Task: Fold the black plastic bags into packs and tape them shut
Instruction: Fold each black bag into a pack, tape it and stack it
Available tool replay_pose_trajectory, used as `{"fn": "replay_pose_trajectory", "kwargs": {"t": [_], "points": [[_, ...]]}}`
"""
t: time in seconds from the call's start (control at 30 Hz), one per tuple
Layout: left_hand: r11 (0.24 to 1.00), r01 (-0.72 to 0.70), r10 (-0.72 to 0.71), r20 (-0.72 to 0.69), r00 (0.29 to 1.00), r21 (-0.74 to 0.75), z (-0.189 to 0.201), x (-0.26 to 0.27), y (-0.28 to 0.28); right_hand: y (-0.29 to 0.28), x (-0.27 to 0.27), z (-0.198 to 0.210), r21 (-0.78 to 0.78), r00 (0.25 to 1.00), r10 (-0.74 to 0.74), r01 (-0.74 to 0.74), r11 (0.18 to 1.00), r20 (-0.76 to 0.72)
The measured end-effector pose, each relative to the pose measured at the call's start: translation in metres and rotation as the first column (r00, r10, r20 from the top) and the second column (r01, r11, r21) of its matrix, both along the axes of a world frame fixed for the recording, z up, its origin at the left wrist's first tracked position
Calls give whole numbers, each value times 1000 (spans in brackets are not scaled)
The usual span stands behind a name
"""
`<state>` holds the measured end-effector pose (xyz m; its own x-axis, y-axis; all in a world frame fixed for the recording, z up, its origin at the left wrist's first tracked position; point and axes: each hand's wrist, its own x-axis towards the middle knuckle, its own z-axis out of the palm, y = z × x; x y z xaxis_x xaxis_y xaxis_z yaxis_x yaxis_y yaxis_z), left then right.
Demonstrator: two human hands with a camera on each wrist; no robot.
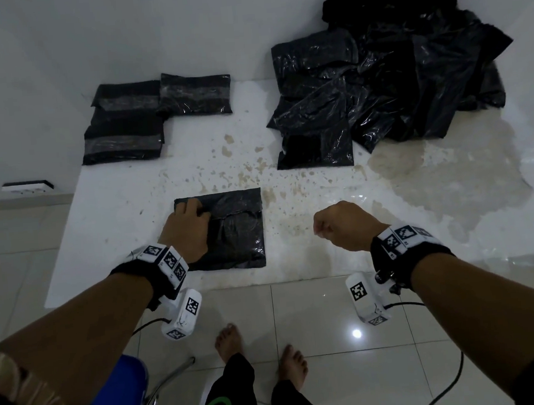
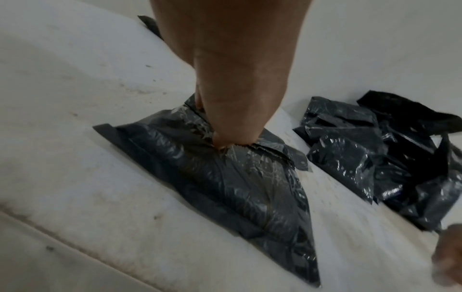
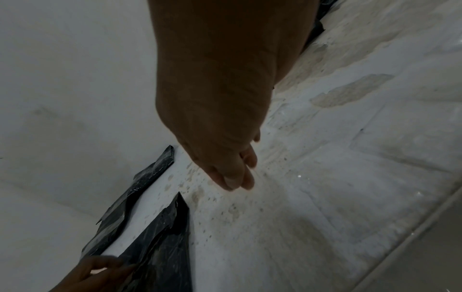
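Pack in hand: a folded black pack (image 1: 229, 230) lies near the table's near edge, left of centre, its top flap turned down across the upper part.
Left hand: the left hand (image 1: 188, 229) presses the flap's left end with curled fingers, pinning it to the pack.
Right hand: the right hand (image 1: 344, 225) hovers right of the pack, apart from it, fingers loosely curled; whether it holds tape I cannot tell.
Step judged: sealing the flap; no tape is plainly visible over it yet.
Doing it well: keep pressure on the flap so the slick plastic does not spring open, then lay tape across the seam and rub outward.
Done stack: taped packs (image 1: 144, 119) lie at far left.
Supply: a loose heap of bags (image 1: 393, 80) at far right.
Surface: stained white table (image 1: 328, 261).
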<state>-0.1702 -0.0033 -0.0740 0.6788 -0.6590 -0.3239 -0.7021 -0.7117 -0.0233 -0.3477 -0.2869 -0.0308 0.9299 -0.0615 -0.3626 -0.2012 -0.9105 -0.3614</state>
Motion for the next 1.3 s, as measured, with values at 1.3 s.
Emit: {"fn": "replay_pose_trajectory", "kwargs": {"t": [1.3], "points": [[851,495,-516,99,851,179,1,-2,-30,9,-21,10,-55,994,-73,78,995,81]]}}
